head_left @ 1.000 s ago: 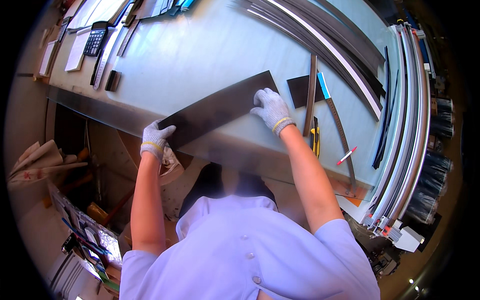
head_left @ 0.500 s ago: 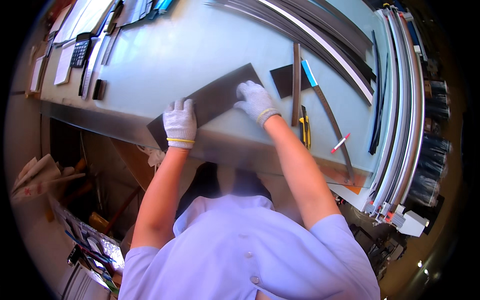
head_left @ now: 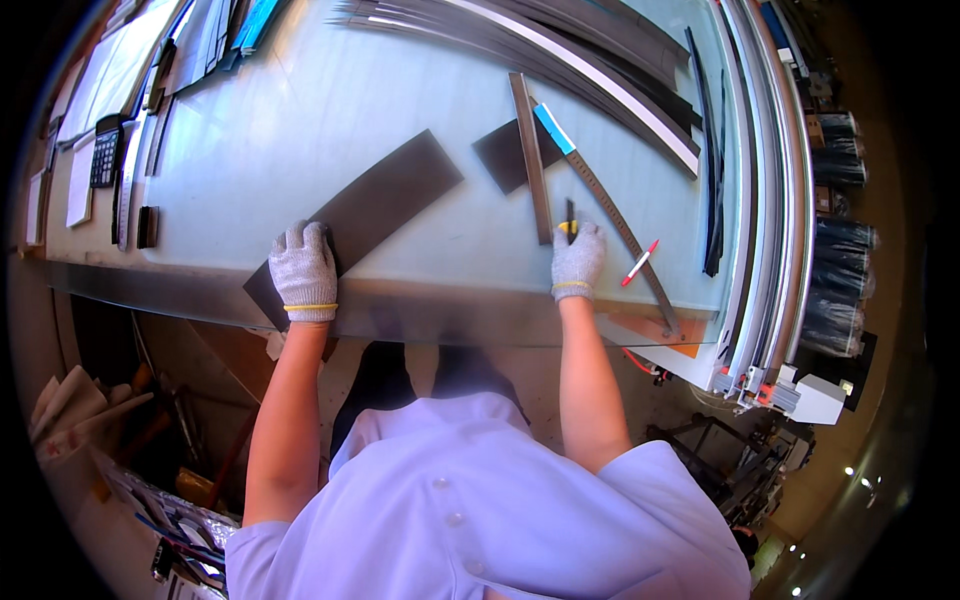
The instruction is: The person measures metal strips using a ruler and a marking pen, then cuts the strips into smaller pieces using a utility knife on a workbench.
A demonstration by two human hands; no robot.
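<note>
The left hand (head_left: 303,270), in a grey knitted glove with a yellow cuff band, is laid palm down, fingers stretched forward and held close together. By it, part of a dark brown, flat, rectangular sheet (head_left: 385,200) is covered; the sheet is slanted from eight o'clock of that hand to two. The right hand (head_left: 580,260), gloved alike, is closed around a slim yellow-and-black utility knife (head_left: 568,227), whose dark end is pointed to twelve o'clock.

From the left hand, a black desk calculator (head_left: 104,155) is seen at ten o'clock, and a small black block (head_left: 148,227) between nine and ten. From the right hand, a small dark square piece (head_left: 498,160) is found at eleven, crossed by a straight brown strip (head_left: 531,165) whose near end is set just beside the fingers. At one, a long perforated brown strip with a blue end (head_left: 615,212) is laid; at three, a red-and-white pen (head_left: 640,263) is placed by it.

The near edge of the pale, smooth tabletop (head_left: 470,250) is crossed by both forearms. A broad stretch of tabletop is shown between sheet and right hand; toward two to three o'clock it is bordered by long silver rails (head_left: 760,200).
</note>
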